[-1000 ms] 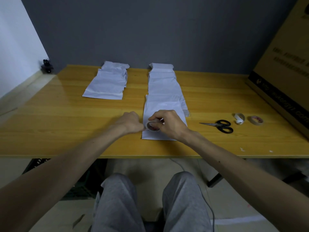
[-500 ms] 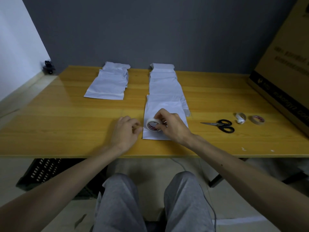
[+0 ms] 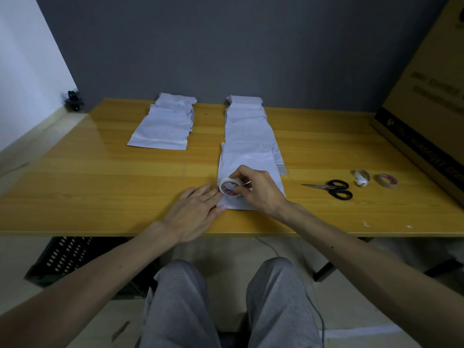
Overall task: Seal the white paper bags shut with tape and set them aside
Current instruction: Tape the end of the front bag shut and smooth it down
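While flat left fingers (image 3: 204,195) press the bag (image 3: 247,159) edge, right fingers (image 3: 239,175) pinch tape (image 3: 225,185).

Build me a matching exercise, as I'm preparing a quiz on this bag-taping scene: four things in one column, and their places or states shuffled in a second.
Column 1
1. tape roll
2. scissors
3. left hand
4. left pile of white paper bags

Column 2
a. flat, fingers straight, at the nearest bag's left edge
b. lies unheld on the table, right of the bags
c. on the far part of the table, away from both hands
d. gripped by the right hand over the nearest bag

Pairs: 1-d, 2-b, 3-a, 4-c.
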